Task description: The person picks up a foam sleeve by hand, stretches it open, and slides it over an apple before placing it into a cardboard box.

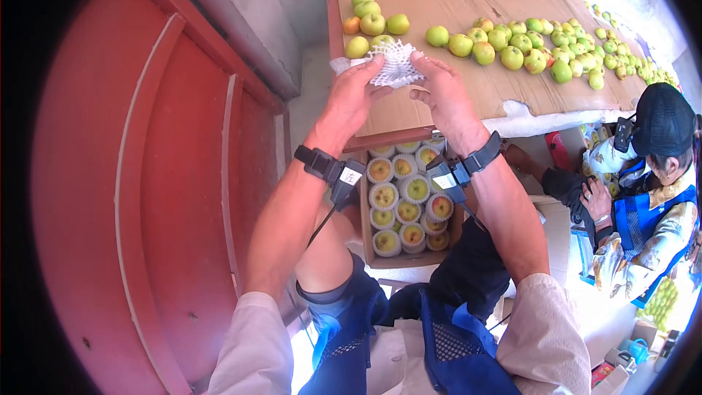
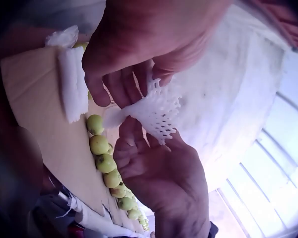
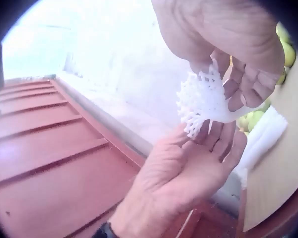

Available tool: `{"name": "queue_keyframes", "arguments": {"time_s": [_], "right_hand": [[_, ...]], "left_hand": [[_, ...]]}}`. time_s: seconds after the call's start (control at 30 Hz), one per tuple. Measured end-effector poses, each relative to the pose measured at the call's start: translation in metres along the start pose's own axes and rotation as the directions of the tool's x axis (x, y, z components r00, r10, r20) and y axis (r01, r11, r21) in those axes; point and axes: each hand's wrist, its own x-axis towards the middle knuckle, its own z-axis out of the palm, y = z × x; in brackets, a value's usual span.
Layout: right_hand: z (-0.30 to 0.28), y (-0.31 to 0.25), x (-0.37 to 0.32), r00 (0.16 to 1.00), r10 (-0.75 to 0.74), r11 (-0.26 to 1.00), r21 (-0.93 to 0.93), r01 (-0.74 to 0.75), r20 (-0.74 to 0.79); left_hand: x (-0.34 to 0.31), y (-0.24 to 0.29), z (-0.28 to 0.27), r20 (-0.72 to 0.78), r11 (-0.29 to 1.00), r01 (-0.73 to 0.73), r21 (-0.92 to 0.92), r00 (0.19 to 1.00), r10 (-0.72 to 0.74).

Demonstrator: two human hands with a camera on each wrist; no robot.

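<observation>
Both hands hold a white foam net sleeve [image 1: 395, 64] above the cardboard-topped table [image 1: 409, 102]. My left hand [image 1: 349, 99] pinches its left side, thumb on top. On the opposite side my right hand [image 1: 447, 95] pinches the mesh between thumb and fingers. The left wrist view shows the net [image 2: 156, 111] flaring out at one end and drawn in narrow at the other. In the right wrist view its open lacy edge [image 3: 196, 101] spreads between the two thumbs. Several green-yellow apples [image 1: 371, 23] lie just beyond the hands.
A long spread of apples [image 1: 523, 42] runs rightward over the table. Below its edge a carton [image 1: 371, 238] holds apples in foam nets. A red metal door [image 1: 183, 175] stands close on the left. Another person [image 1: 643, 197] in a dark cap works at the right.
</observation>
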Motion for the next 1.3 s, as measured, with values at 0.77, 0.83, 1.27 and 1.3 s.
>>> {"name": "queue_keyframes", "arguments": {"time_s": [0.77,0.83,1.27,1.3], "right_hand": [[-0.027,0.01,0.019,0.989,0.094,0.933,0.335,-0.128,0.115],[-0.026,0.01,0.018,0.988,0.098,0.917,0.375,-0.135,0.116],[-0.022,0.006,0.014,0.976,0.096,0.927,0.341,-0.159,0.195],[-0.02,0.005,0.013,0.974,0.096,0.923,0.348,-0.165,0.206]], "left_hand": [[-0.001,-0.005,-0.008,0.004,0.999,0.001,0.043,1.0,-0.001],[-0.002,-0.003,-0.005,0.042,0.997,0.021,-0.068,0.999,-0.018],[0.002,0.0,-0.01,0.146,0.973,0.032,-0.227,0.989,0.001],[0.002,-0.001,-0.01,0.137,0.979,0.029,-0.203,0.991,-0.001]]}}
